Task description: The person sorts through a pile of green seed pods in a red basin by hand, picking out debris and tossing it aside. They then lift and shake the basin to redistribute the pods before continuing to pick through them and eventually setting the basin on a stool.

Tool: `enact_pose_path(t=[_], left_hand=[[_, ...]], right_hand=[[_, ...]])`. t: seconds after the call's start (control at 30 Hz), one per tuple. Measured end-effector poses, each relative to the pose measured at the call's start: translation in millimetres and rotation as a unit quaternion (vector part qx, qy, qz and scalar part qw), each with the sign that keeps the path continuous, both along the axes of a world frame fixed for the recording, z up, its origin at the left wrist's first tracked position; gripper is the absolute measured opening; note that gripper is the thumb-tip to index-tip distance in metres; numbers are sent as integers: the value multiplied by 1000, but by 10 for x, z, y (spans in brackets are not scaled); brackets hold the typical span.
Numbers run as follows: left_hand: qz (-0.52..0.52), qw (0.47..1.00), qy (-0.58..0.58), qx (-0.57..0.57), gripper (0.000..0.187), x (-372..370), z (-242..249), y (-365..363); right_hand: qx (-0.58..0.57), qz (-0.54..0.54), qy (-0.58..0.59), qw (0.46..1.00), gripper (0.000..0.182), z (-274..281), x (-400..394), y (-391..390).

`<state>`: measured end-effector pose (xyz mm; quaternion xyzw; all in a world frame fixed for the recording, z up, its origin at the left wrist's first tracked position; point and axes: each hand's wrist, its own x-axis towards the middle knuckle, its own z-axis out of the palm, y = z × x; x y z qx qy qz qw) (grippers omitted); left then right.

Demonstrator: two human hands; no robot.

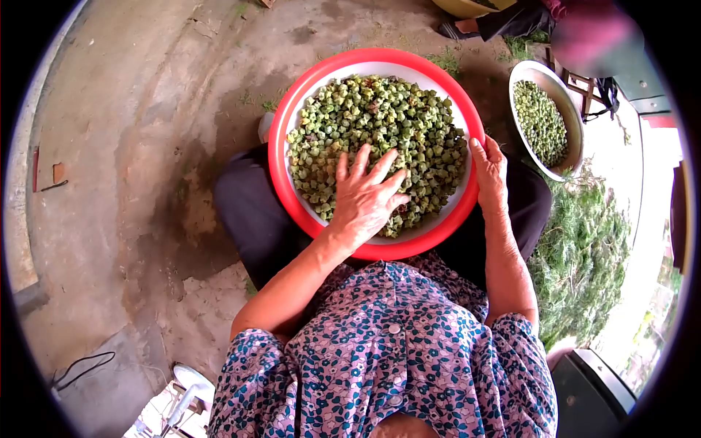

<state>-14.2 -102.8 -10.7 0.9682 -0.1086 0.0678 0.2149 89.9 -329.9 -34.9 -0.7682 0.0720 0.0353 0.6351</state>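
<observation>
A large basin with a red rim [282,182] and white inside rests on my lap. Small green pods [394,109] fill most of it. My left hand [365,193] lies on the pods at the lower left of the heap, fingers spread, palm down. On the basin's right side, my right hand [491,171] grips the red rim, thumb on top and the other fingers partly hidden at the outer side.
To the right, a metal basin [572,120] holds more green pods. Below it lie cut green branches [584,255]. Another person's leg [504,22] and a yellowish basin [460,7] show at the top. A dark box [584,390] stands at lower right.
</observation>
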Motion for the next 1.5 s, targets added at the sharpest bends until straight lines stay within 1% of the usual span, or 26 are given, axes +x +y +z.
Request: enact_pose_path(t=[0.03,0.07,0.1,0.17,0.23,0.3,0.33,0.37,0.4,0.43,0.47,0.53,0.63,0.77,0.83,0.9,0.97,1.03,1.1,1.17,1.23,1.3,1.37,1.43,1.47,1.5], left_hand=[[-3,1000,-3,-11,37,-57,14,61],[15,999,-15,-43,32,-114,38,129],[29,999,-23,-34,29,-127,-37,216],[64,996,-14,-55,26,-158,75,431],[144,974,-84,-152,31,-159,-13,666],[251,953,-123,-114,43,-174,-16,834],[289,945,-129,-88,57,-172,-6,881],[318,937,-125,-71,63,-174,-104,948],[323,933,-111,-117,63,-165,-210,1002],[325,927,-95,-163,64,-155,-259,1023],[325,927,-94,-164,64,-146,-278,1006],[351,898,-49,-262,62,-115,-259,972],[342,902,-68,-253,60,-124,-304,980],[344,894,-76,-277,60,-110,-278,942],[349,891,-78,-281,60,-107,-315,956],[344,897,-83,-263,60,-109,-327,961],[343,896,-82,-269,59,-112,-299,959],[363,868,-62,-333,59,-114,-294,958],[359,865,-55,-346,58,-125,-336,980],[346,891,-114,-272,58,-119,-376,985],[341,903,-110,-237,59,-112,-307,962],[354,875,-79,-322,59,-113,-325,990],[360,863,-63,-349,59,-122,-300,980],[371,823,-42,-428,56,-140,-289,971],[371,824,-45,-426,56,-146,-279,969],[375,811,-25,-449,54,-160,-271,965]], right_hand=[[32,-3,6,999,36,-5,-28,-13],[18,9,35,999,36,48,-67,-43],[18,8,37,999,36,48,-73,-36],[51,-11,57,997,36,42,-110,-27],[58,-9,59,997,35,-2,-91,-56],[64,-7,59,996,35,23,-88,-23],[-174,-46,-106,978,35,63,-89,44],[-396,-79,-263,876,38,126,-88,126],[-341,-51,-248,905,40,277,-101,219],[-374,-24,-284,882,30,361,-89,327],[-351,16,-274,895,25,421,-70,436],[-307,84,-276,907,19,438,4,691],[-299,150,-315,888,16,276,142,1002],[-371,198,-332,844,16,86,237,1190],[-369,186,-323,852,15,17,269,1209],[-341,162,-294,878,12,-33,320,1190],[-283,119,-267,914,12,163,277,1093],[-229,86,-255,936,10,384,251,845],[-10,24,-151,988,9,323,316,499],[-17,-38,-112,993,11,343,318,179],[-14,-89,-90,992,12,282,324,-95],[-66,-120,-105,985,14,200,308,-263],[-195,-97,-90,972,21,46,324,-456],[-335,-101,-125,928,27,94,240,-324],[-233,-91,-36,968,30,214,162,-253],[-231,-89,-37,968,30,189,96,-207]])
